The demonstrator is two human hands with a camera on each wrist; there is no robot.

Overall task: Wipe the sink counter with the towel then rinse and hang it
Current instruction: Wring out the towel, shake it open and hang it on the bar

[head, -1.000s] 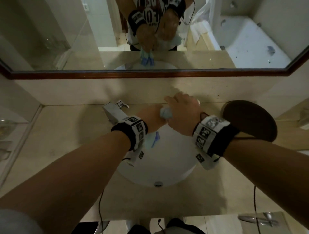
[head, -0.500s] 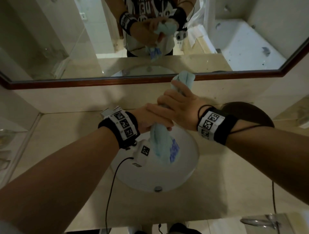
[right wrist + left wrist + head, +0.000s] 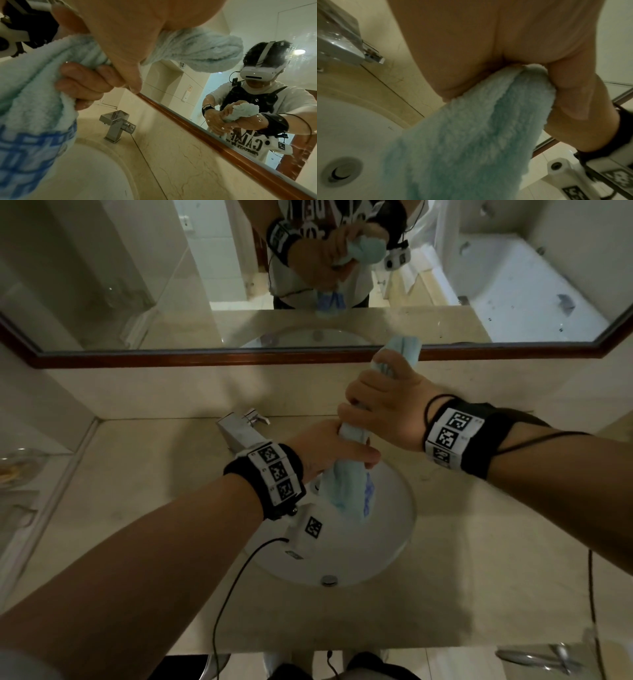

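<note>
The light blue towel [image 3: 352, 484] is bunched into a thick rope above the white sink basin [image 3: 387, 542]. My right hand [image 3: 380, 402] grips its upper part, and a folded end [image 3: 406, 349] sticks out above the fist. Just below, my left hand [image 3: 335, 446] grips the middle of the towel. The lower end, with a darker blue pattern [image 3: 25, 146], hangs down into the basin. In the left wrist view the towel [image 3: 471, 135] runs out from under my palm. Water drops sit on my right fingers [image 3: 82, 82].
A square chrome faucet [image 3: 239, 429] stands at the basin's back left. Beige stone counter [image 3: 137, 508] surrounds the basin. A wood-framed mirror [image 3: 205, 359] runs along the wall behind. A dark round object [image 3: 534, 419] lies behind my right wrist. The basin drain [image 3: 340, 171] is shut.
Both hands rose from low over the basin with the towel. The right hand moved up and right along it, so the towel now stretches between the two fists.
</note>
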